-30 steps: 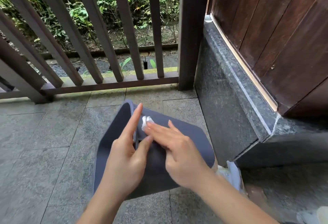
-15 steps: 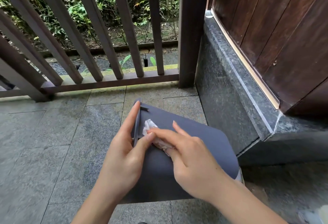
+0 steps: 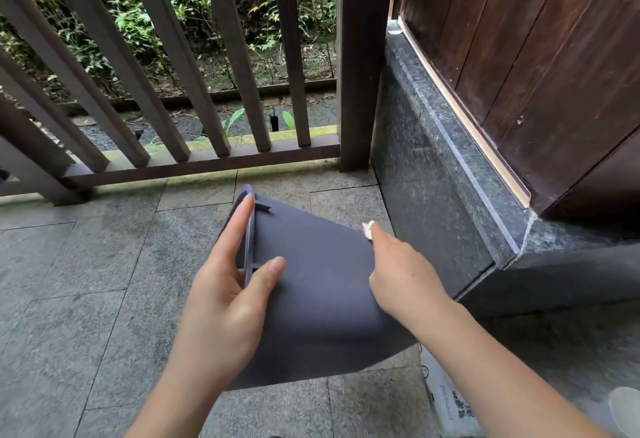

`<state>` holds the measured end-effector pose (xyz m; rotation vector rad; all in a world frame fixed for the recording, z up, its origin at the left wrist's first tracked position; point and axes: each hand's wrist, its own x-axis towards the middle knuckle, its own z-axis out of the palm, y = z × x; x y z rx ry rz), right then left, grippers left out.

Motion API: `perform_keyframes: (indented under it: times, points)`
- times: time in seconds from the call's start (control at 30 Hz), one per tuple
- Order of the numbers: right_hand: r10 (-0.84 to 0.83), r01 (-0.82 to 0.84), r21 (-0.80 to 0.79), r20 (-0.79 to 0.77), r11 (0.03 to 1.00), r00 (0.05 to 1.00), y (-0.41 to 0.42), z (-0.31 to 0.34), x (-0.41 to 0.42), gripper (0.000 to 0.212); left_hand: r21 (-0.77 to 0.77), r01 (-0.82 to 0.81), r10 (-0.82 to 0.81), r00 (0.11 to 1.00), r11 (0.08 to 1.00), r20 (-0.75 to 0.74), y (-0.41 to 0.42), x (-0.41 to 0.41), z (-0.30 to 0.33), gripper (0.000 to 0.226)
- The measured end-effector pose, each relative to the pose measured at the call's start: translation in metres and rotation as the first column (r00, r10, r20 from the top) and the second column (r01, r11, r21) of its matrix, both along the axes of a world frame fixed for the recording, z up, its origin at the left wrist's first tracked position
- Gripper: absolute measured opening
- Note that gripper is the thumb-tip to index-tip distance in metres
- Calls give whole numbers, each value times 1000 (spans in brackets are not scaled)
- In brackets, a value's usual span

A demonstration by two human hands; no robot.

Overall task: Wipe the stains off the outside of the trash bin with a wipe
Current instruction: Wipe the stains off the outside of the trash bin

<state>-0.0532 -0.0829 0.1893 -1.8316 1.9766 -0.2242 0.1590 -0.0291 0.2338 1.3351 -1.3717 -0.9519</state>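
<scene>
Dark grey plastic, one bin lies tipped on its side over the paved floor, beside the stone ledge. One white wipe, half a second ago near the rim under the right hand's fingers, now sits at the bin's far right edge, only a scrap showing. The right hand has slid there with it, fingers pressed together on the wipe. The left hand still pinches the rim, forefinger outside, thumb on the wall. Six slats show in the railing behind. One white packet lies near the right forearm.
</scene>
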Motion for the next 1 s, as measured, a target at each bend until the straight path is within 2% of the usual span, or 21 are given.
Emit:
perform_keyframes:
  times: [0.07,0.13,0.2,0.27,0.43,0.53,0.57,0.63,0.67,0.73,0.8,0.87,0.93,1.0]
  points:
    - [17,-15,-46,52,999,998,5,-3,15,68,13,6,-6,1000,1000,10,-2,-1,-4,74]
    - [144,-108,-167,220,980,965,13,-1,35,72,7,4,-4,999,1000,46,-4,-4,-4,74]
    - [305,-198,-287,402,937,863,23,4,54,73,8,7,-8,997,1000,81,-6,-4,-5,74]
    - [371,-216,-334,522,918,768,26,7,62,68,17,-9,7,993,1000,121,-8,-1,-7,74]
    - [428,-202,-390,676,898,600,25,22,64,63,-27,-83,86,990,996,115,-9,5,-7,68]
    - [459,-170,-443,703,880,544,34,23,69,56,-112,-65,79,989,992,123,-10,-2,-4,64]
    - [488,-176,-481,664,859,566,34,21,66,52,-127,-49,65,989,991,129,-9,-4,-5,65]
    - [522,-236,-525,504,818,688,27,15,55,46,-157,-36,59,987,987,147,-8,-7,-6,67]
    - [495,-259,-498,431,828,755,21,12,49,44,-166,-41,64,988,985,138,-9,-8,-6,67]
    - [393,-224,-417,382,881,836,8,4,36,42,-145,-72,81,995,987,52,-12,-7,-6,64]
    - [235,-99,-305,449,947,862,-5,-9,25,41,-122,-113,112,994,986,-15,-14,-6,-7,58]
    - [64,-8,-131,430,991,900,-18,-26,13,42,-104,-137,134,990,985,-34,-14,-4,-10,55]
    - [-44,34,34,342,999,939,-25,-40,1,43,-92,-148,145,989,985,-42,-12,-1,-11,57]
    - [-168,137,116,329,984,929,-27,-49,-7,40,-86,-143,141,990,986,-21,-8,4,-10,59]
